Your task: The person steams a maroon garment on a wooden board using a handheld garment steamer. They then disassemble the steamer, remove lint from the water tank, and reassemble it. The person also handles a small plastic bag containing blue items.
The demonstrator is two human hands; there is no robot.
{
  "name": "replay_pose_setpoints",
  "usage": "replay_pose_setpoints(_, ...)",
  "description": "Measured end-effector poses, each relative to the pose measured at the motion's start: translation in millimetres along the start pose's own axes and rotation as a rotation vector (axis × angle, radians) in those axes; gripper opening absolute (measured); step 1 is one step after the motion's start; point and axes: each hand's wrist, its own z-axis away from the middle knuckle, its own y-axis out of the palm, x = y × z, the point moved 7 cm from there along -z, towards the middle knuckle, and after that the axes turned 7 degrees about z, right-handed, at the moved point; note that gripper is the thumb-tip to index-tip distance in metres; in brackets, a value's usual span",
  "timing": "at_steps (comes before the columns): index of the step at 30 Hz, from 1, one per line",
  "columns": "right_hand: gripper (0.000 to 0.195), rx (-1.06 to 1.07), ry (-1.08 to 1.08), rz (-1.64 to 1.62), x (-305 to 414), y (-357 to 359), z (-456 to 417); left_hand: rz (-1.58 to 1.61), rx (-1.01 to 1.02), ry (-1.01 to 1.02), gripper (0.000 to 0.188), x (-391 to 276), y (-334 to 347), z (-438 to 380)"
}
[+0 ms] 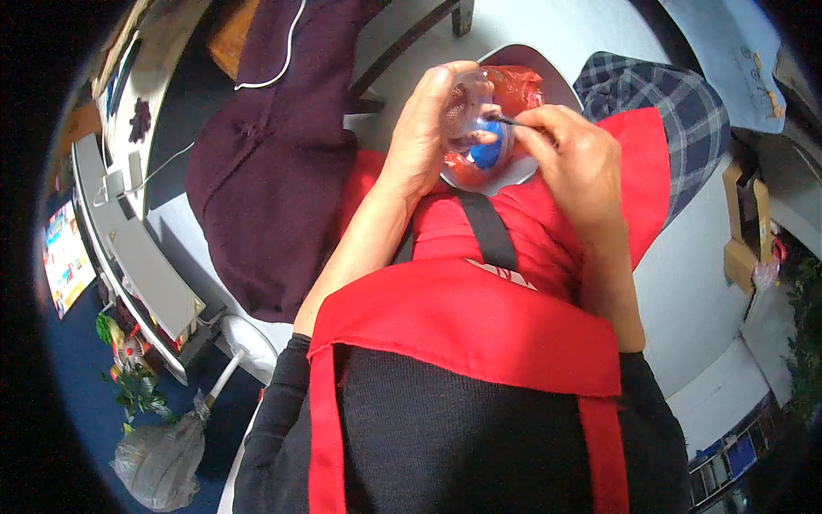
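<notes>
My left hand (420, 122) is closed around a clear plastic cup-shaped piece (463, 112) with a fine mesh pattern on its side. Pinched in the fingers of my right hand (568, 144) is a thin dark tool (510, 121), its tip against the clear piece. What kind of tool it is cannot be made out. A bright blue piece (486, 148) shows just below the tip; whether it is joined to the clear piece is unclear. Under both hands stands a white bin (565, 83) lined with a red plastic bag (517, 87).
Dark purple cloth (276, 167) with a white cable (292, 38) across it lies at the left. Plaid cloth (655, 103) is beside the bin. A dark chair leg (404, 48) stands behind. A cardboard box (742, 257) sits at the right, a plastic-wrapped bundle (164, 459) lower left.
</notes>
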Motion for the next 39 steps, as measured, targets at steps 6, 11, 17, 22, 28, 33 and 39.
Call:
replay_pose_setpoints(6,0.013,-0.121,0.158,0.118,-48,-13,7,-1.361,0.018,0.688,0.041,22,19,-35)
replay_pose_setpoints(11,0.011,-0.142,0.185,0.122,-61,-10,16,-1.646,0.219,0.871,0.047,51,26,-44)
replay_pose_setpoints(17,0.011,-0.119,0.097,-0.019,-57,-4,14,-0.435,-0.097,0.052,0.043,44,-30,-45)
replay_pose_setpoints(22,0.013,0.02,0.112,-0.23,-45,19,14,0.388,0.093,-0.319,0.053,48,-29,-29)
replay_pose_setpoints(28,0.013,-0.071,-0.067,-0.149,-18,44,2,0.483,0.24,-0.324,0.054,45,-23,-26)
replay_pose_setpoints(33,0.012,-0.164,-0.133,-0.085,-3,48,-15,0.391,0.107,-0.31,0.064,44,-24,-25)
replay_pose_setpoints(39,0.012,-0.098,-0.037,-0.232,-2,59,-22,0.399,0.021,-0.346,0.069,48,-26,-23)
